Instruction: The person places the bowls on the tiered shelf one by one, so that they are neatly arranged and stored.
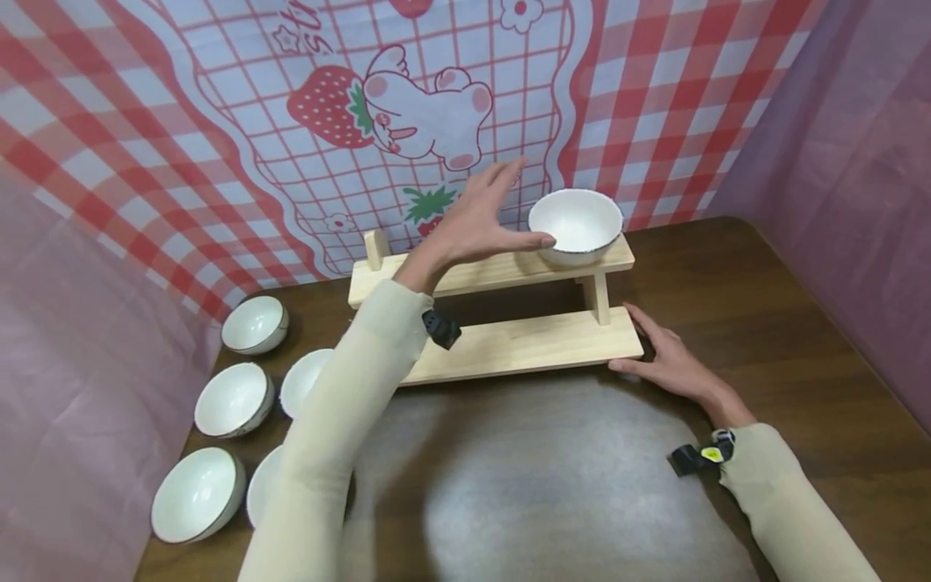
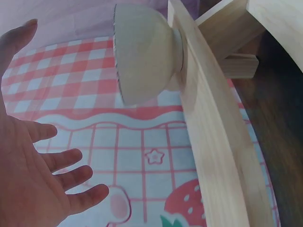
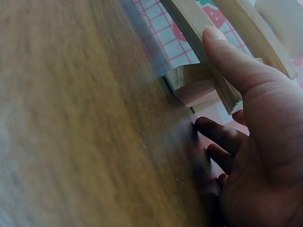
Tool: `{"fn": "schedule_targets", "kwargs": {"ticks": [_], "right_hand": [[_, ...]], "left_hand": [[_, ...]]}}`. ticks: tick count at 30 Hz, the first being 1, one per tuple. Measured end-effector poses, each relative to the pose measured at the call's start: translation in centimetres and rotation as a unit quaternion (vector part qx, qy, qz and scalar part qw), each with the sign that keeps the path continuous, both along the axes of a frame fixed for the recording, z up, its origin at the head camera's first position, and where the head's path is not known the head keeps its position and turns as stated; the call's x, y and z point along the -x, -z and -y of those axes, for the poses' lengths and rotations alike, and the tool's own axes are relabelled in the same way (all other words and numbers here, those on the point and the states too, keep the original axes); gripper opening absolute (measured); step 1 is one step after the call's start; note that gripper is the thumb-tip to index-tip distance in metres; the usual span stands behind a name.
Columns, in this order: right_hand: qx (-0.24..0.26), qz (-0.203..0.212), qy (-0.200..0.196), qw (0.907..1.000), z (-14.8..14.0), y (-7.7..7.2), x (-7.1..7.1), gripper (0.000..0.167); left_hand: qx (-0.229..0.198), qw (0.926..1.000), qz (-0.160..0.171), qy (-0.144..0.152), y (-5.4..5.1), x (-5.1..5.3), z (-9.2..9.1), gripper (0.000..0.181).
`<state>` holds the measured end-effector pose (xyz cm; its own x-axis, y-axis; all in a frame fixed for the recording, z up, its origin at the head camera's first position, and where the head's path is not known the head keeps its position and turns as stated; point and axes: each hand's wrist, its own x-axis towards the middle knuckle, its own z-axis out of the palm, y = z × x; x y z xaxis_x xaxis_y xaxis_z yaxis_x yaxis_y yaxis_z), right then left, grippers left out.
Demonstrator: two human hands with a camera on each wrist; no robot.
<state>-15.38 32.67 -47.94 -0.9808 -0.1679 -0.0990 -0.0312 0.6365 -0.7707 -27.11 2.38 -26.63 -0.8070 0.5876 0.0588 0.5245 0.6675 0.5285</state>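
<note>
A white bowl stands upright at the right end of the upper board of a two-tier wooden shelf. Just left of the bowl, my left hand is raised with fingers spread and nothing in it; the left wrist view shows a gap between this hand and the bowl. My right hand holds the right end of the lower board, thumb at the front corner and fingers toward the back. In the right wrist view the thumb lies against the board's edge.
Several more bowls stand on the table's left side, among them a small one at the back and a larger one in front. My left sleeve partly covers two. A checked strawberry-print cloth hangs behind the shelf.
</note>
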Motion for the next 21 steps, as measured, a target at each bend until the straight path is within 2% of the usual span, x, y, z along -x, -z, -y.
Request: {"fn": "schedule_targets", "kwargs": {"ticks": [8,12,18,21], "right_hand": [[0.000,0.001,0.002,1.0000,0.0,0.0,0.0,0.107],[0.008,-0.013,-0.005,0.9999,-0.1,0.0,0.0,0.105],[0.015,-0.016,-0.009,0.9997,-0.1,0.0,-0.1,0.105],[0.014,-0.013,-0.008,0.9998,-0.1,0.0,0.0,0.105]], "left_hand": [[-0.043,0.9988,-0.001,-0.023,-0.8,-0.6,4.1,0.110],[-0.064,0.9972,0.005,-0.037,-1.0,-0.9,6.3,0.109],[-0.074,0.9959,0.013,-0.051,-0.8,-1.1,9.0,0.109],[-0.070,0.9956,0.006,-0.062,-0.9,-1.2,10.4,0.109]]}}
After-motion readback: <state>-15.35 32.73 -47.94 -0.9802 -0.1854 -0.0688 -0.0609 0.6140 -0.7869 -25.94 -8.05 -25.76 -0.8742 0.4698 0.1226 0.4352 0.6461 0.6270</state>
